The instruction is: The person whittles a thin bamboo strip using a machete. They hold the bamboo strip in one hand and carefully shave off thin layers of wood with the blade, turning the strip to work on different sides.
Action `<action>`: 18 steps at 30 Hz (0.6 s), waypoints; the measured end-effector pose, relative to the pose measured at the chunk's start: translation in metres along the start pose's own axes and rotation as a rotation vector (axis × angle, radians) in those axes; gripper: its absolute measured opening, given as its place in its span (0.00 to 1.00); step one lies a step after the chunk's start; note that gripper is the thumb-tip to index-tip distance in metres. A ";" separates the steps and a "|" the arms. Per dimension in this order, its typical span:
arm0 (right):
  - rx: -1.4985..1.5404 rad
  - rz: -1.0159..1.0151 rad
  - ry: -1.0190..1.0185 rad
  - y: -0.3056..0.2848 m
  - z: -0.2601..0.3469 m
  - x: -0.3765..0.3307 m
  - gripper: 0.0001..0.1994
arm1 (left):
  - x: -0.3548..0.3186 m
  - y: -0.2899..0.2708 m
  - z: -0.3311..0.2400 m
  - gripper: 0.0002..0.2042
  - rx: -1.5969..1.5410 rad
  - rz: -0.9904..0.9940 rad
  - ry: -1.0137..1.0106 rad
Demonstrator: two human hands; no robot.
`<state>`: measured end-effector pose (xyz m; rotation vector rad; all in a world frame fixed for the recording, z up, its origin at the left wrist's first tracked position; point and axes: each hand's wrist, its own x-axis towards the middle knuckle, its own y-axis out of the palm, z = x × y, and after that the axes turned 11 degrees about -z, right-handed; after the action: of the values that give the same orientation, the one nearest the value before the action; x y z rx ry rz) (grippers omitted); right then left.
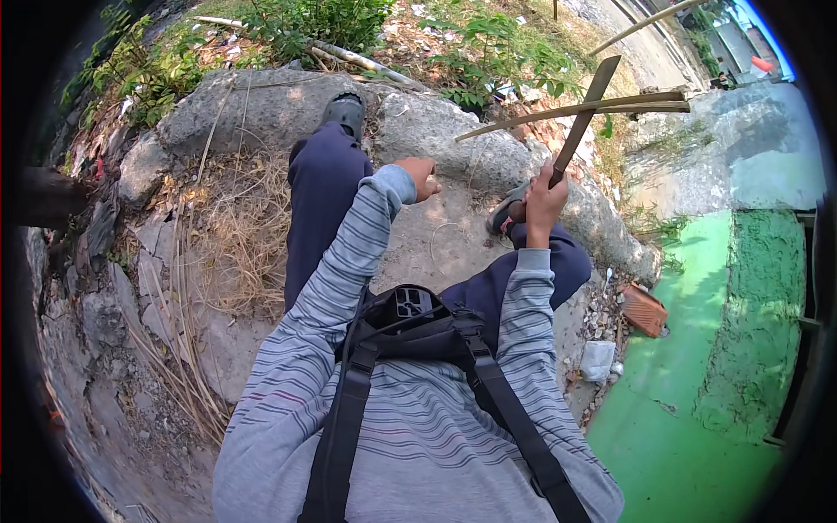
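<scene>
Grasps firmly in the right grip a long, dark, flat-bladed metal machete, raised ahead of the body and to the right. Wraps closed around the handle end, leaving the blade bare above. Points away from the body, up and to the right in view, along a steep, slanting long axis running from the right grip to a squared, angled tip. Crosses, partway along that blade, a thin, tan, split-wood strip; lies nearly level in long axis, rising slightly rightward, slender at the left end and doubled at the right. Cannot tell whether touching the blade or merely overlapping in view. Keeps the left grip loosely curled, well apart from the machete, above pale grey concrete ground, fingers bent toward the right. Cannot tell whether holding anything inside. Wears a grey, dark-striped long-sleeved shirt, black webbing straps, a black fabric pouch and navy trousers. Includes ahead rough grey concrete blocks and green leafy plants; at left, dry straw-coloured grass; at right, a bright green painted floor, near a ridged orange-brown brick and a whitish plastic package.
</scene>
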<state>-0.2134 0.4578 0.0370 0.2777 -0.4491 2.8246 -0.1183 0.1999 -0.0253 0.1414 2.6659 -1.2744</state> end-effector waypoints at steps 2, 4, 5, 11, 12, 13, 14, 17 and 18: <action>-0.019 -0.010 0.051 -0.010 0.002 0.002 0.17 | 0.004 0.002 -0.005 0.26 -0.028 0.018 0.028; -0.020 -0.027 0.087 -0.015 0.012 0.003 0.18 | 0.005 -0.003 -0.008 0.27 -0.028 0.024 0.033; -0.015 -0.030 0.104 -0.017 0.017 -0.003 0.18 | 0.005 -0.003 -0.007 0.26 -0.031 0.007 0.042; 0.122 0.115 0.176 -0.055 0.042 -0.008 0.19 | 0.011 0.004 -0.002 0.25 -0.031 -0.030 0.051; 0.167 0.079 0.170 -0.059 0.050 -0.010 0.19 | 0.012 0.004 -0.002 0.25 -0.028 -0.031 0.063; 0.214 0.054 0.169 -0.061 0.069 -0.014 0.20 | 0.011 0.004 0.001 0.25 -0.025 -0.031 0.063; 0.253 0.026 0.171 -0.065 0.091 -0.018 0.20 | 0.009 0.006 0.001 0.25 -0.027 -0.027 0.063; 0.311 -0.028 0.090 -0.092 0.164 -0.016 0.21 | 0.005 0.005 0.000 0.25 -0.024 -0.012 0.025; 0.311 -0.042 0.067 -0.100 0.186 -0.016 0.21 | 0.006 0.005 0.000 0.25 -0.024 -0.011 0.018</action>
<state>-0.1421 0.4847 0.2340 0.2478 0.0127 2.8444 -0.1229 0.2036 -0.0302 0.1355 2.7001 -1.2496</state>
